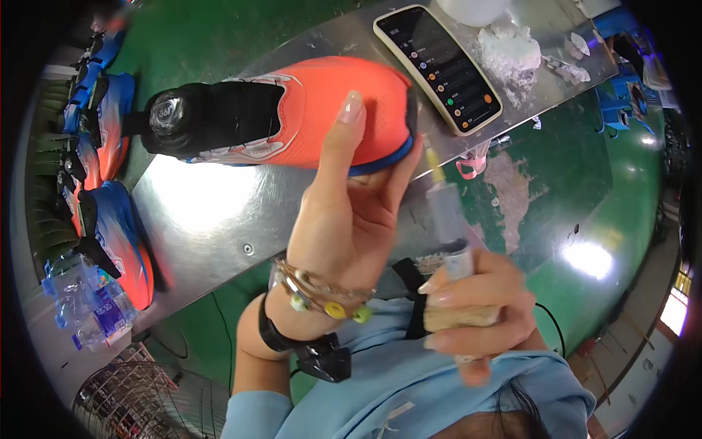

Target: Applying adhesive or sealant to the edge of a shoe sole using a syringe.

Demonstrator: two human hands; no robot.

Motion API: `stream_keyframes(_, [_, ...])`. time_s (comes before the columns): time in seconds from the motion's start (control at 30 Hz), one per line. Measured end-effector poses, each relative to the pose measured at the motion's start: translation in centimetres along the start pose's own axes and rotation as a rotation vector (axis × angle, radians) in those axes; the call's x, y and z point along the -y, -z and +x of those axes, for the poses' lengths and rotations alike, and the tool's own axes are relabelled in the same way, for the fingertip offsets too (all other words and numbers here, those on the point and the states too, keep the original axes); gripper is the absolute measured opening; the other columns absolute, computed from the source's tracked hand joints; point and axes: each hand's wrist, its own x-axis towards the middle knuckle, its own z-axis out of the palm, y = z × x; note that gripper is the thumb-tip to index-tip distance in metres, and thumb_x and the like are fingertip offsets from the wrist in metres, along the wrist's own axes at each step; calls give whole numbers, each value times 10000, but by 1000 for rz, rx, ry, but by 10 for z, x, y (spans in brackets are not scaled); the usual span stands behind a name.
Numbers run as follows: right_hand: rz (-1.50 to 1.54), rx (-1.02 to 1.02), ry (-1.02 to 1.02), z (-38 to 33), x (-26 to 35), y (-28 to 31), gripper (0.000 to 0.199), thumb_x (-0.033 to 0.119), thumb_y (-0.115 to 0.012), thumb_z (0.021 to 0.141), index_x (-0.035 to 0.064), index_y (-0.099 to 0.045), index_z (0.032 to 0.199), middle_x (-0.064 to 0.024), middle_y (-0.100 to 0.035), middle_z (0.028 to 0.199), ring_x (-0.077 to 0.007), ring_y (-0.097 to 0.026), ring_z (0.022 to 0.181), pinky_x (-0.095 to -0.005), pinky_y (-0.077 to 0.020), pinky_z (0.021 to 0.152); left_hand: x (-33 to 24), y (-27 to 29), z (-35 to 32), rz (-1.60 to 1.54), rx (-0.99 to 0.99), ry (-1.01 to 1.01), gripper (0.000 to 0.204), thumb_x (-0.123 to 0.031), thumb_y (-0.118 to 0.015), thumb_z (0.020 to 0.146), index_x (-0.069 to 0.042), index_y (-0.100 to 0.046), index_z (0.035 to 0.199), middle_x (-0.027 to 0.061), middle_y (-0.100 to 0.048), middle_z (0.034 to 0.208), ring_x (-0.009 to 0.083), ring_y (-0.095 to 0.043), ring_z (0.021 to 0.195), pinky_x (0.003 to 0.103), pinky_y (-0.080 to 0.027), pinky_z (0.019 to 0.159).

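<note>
An orange sneaker (pixel 307 110) with a blue sole edge lies on its side of the metal table, a black shoe last (pixel 212 117) filling its opening at the left. My left hand (pixel 347 197) is closed round the toe end, thumb pressed on the orange upper and the other fingers under the sole. In my right hand (pixel 482 307) is a clear syringe (pixel 446 212). Its yellow needle tip points up, close beside the sole edge at the toe. A tan, wood-coloured piece (pixel 461 317) also sits between the right fingers; its kind is not clear.
Several orange-and-blue sneakers (pixel 121 241) stand along the left, with a clear plastic bottle (pixel 77 293) near them. A phone (pixel 442 69) with a lit screen lies beyond the toe, next to crumpled white material (pixel 508 58). A wire basket (pixel 139 395) is at lower left.
</note>
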Motion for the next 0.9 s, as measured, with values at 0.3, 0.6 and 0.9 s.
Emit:
stream_keyframes(0.3, [-248, -254, -198, -6, 12, 63, 560, 562, -236, 866, 91, -474, 1052, -193, -440, 929, -255, -472, 625, -352, -446, 557, -156, 60, 128, -11, -46, -220, 397, -243, -652, 776, -21, -520, 1077, 116, -522, 1133, 247, -519, 1064, 235, -507, 837])
stream_keyframes(0.6, [-315, -458, -363, -19, -10, 87, 482, 400, -245, 924, -16, -480, 982, -169, -462, 962, -217, -546, 687, -314, -449, 616, -252, 143, 131, 320, -704, -623, 512, -173, -531, 827, 1, -330, 1264, 162, -400, 1274, 291, -422, 1157, 376, -464, 890])
stream_keyframes(0.9, [-323, -499, -311, 5, -107, 92, 344, 224, -306, 932, -37, -509, 1025, -109, -516, 935, -182, -547, 727, -293, -443, 654, -157, -36, -80, 1451, 1059, -1454, 774, -360, -538, 804, 26, -154, 1354, 268, -191, 1378, 356, -230, 1284, 453, -166, 1056])
